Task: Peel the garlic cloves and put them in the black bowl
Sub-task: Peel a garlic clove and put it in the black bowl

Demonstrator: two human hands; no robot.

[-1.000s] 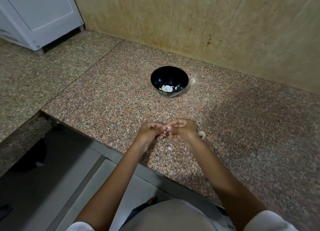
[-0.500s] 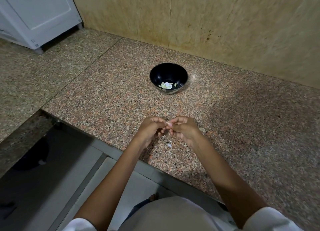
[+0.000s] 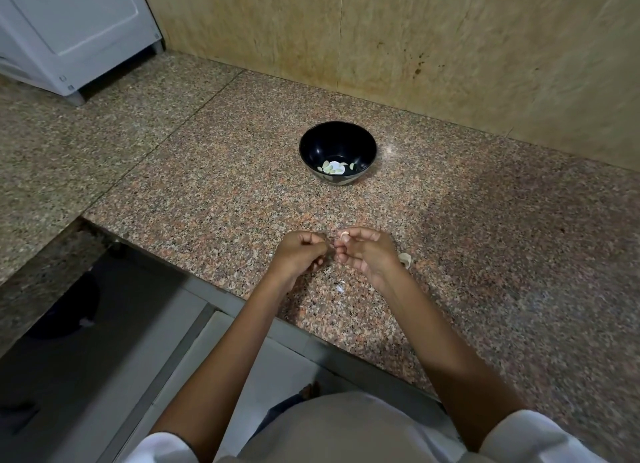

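A black bowl stands on the granite counter with several pale peeled garlic cloves at its bottom. My right hand pinches a small garlic clove at its fingertips, near the counter's front edge. Just left of it, my left hand is curled with its fingertips pinched together; what they hold is too small to tell. Another garlic clove lies on the counter behind my right wrist.
A scrap of white garlic skin lies on the counter below my hands. A tan wall rises behind the bowl. A white appliance stands at the back left. The counter edge drops to the floor at the lower left.
My hands have drawn slightly apart, and the clove now shows at my right fingertips. The bowl has not moved.
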